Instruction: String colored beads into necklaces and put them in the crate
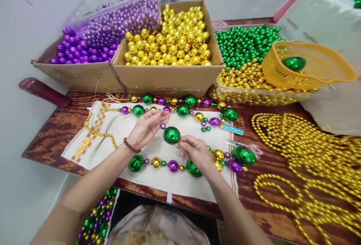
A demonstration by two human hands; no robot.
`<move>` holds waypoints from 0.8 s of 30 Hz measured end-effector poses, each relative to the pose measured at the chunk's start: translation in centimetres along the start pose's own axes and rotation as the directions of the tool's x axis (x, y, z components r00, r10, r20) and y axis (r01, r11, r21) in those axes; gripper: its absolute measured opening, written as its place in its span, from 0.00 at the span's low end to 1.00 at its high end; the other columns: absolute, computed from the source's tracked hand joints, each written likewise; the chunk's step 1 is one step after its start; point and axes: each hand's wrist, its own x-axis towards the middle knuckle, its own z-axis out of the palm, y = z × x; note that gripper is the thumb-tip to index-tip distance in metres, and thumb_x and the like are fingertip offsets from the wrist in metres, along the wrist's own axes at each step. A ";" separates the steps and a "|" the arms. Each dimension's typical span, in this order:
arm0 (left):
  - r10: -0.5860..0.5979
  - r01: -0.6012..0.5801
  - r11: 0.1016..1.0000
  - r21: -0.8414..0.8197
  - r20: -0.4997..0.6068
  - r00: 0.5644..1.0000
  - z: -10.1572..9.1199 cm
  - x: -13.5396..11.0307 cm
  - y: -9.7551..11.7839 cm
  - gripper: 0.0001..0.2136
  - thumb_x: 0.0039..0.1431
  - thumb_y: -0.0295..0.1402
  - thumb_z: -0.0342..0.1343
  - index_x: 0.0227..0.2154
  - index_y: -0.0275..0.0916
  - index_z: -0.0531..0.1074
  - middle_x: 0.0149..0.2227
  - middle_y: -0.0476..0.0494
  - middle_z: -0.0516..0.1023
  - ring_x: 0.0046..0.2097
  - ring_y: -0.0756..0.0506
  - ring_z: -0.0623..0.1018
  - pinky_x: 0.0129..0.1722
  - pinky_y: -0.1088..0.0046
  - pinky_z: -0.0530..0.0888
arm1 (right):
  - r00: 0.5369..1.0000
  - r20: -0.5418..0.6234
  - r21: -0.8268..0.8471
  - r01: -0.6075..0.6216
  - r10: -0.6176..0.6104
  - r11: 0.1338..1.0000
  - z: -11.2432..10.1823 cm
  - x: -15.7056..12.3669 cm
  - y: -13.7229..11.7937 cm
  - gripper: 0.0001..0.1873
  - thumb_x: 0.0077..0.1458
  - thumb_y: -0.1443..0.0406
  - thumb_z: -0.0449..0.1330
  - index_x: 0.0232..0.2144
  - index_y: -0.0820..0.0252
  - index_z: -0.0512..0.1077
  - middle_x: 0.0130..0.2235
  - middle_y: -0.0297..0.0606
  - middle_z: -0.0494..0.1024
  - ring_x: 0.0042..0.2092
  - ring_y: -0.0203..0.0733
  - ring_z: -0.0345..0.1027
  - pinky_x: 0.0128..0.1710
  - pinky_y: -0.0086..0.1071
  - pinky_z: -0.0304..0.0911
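A big green bead [171,135] with a small purple bead [163,126] beside it hangs between my hands above a white cloth [124,128]. My left hand [146,126], a dark bracelet at its wrist, pinches the thread end near the purple bead. My right hand [196,151] is closed in a pinch just right of the green bead. A strand of green, gold and purple beads [158,163] lies on the cloth under my right hand and loops round to the back [183,109].
Cardboard boxes of gold beads [169,38] and purple beads [76,53] stand at the back, beside trays of green beads [245,43]. A yellow basket [307,68] holds one green ball. Gold bead strings [310,154] cover the wooden table's right side. Finished strands [97,218] hang below.
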 end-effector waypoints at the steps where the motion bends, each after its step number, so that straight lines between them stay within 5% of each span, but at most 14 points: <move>1: 0.028 -0.028 0.999 -0.022 -0.020 0.999 0.1 -0.1 -0.3 0.06 0.53 0.29 0.68 0.32 0.33 0.79 0.45 0.36 0.83 0.53 0.41 0.80 0.59 0.63 0.72 | 1.000 0.004 0.014 -0.012 0.012 1.000 0.0 0.1 -0.1 0.14 0.43 0.55 0.62 0.26 0.60 0.73 0.26 0.37 0.77 0.22 0.35 0.69 0.18 0.24 0.52; 8: 0.207 -0.198 0.976 0.091 -0.093 0.974 0.8 -0.5 -2.9 0.08 0.51 0.34 0.70 0.32 0.36 0.82 0.45 0.40 0.83 0.50 0.44 0.80 0.56 0.67 0.73 | 0.999 0.027 0.038 -0.028 0.027 0.999 -0.5 0.4 0.1 0.14 0.45 0.56 0.62 0.26 0.61 0.72 0.27 0.37 0.78 0.22 0.34 0.69 0.18 0.23 0.54; 13: 0.360 -0.327 0.841 0.432 0.004 0.933 1.5 -0.4 -2.7 0.05 0.55 0.36 0.66 0.32 0.41 0.83 0.36 0.46 0.81 0.40 0.49 0.77 0.44 0.73 0.74 | 0.999 -0.006 -0.229 0.032 -0.034 0.973 -1.9 0.0 0.1 0.15 0.53 0.58 0.57 0.38 0.61 0.78 0.29 0.36 0.79 0.23 0.36 0.72 0.22 0.26 0.63; 17: 0.382 -0.374 0.774 0.512 0.094 0.919 2.9 -0.7 -2.0 0.05 0.57 0.36 0.65 0.33 0.42 0.84 0.34 0.46 0.78 0.36 0.50 0.75 0.39 0.74 0.74 | 0.973 -0.092 -0.404 0.159 -0.212 0.901 -2.6 -0.1 -1.0 0.16 0.58 0.59 0.56 0.43 0.59 0.78 0.42 0.40 0.81 0.24 0.34 0.73 0.26 0.29 0.65; 20: 0.381 -0.396 0.761 0.515 0.139 0.914 4.0 -0.6 -1.8 0.06 0.57 0.36 0.64 0.34 0.42 0.83 0.34 0.46 0.78 0.35 0.50 0.75 0.37 0.74 0.75 | 0.948 0.016 -0.368 0.300 -0.317 0.880 -1.8 0.3 -1.9 0.16 0.60 0.59 0.57 0.47 0.57 0.76 0.50 0.41 0.79 0.25 0.33 0.72 0.30 0.29 0.67; 24: 0.385 -0.415 0.748 0.518 0.171 0.907 4.7 -0.6 -1.4 0.07 0.58 0.38 0.63 0.33 0.42 0.83 0.33 0.46 0.77 0.34 0.50 0.75 0.35 0.75 0.75 | 0.919 0.170 -0.429 0.393 -0.355 0.813 -0.3 1.1 -2.2 0.12 0.62 0.63 0.53 0.38 0.58 0.76 0.38 0.36 0.80 0.29 0.35 0.73 0.33 0.28 0.65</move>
